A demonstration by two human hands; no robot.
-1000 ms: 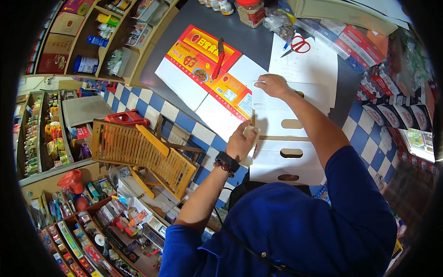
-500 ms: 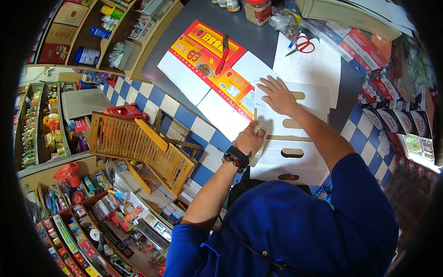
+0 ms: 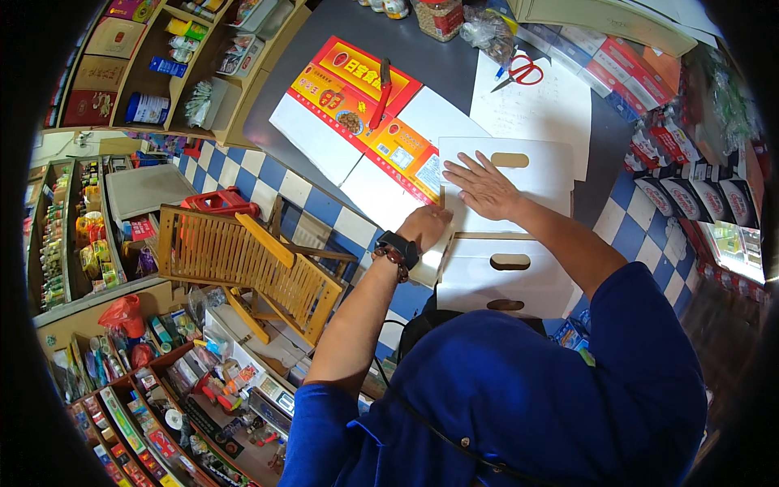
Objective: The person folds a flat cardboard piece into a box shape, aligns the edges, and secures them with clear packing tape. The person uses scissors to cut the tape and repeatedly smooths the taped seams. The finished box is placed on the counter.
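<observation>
White cardboard [image 3: 545,172] lies at twelve o'clock from the worker [image 3: 511,398] beneath a spread right hand [image 3: 490,193]; whether the curled left hand [image 3: 425,226] grips is unclear. Probably light, stiff, creasable; best held at its slots [image 3: 510,160].

White cardboard [image 3: 519,243], oval hand holes, creased across, on dark counter [image 3: 349,19]
</observation>
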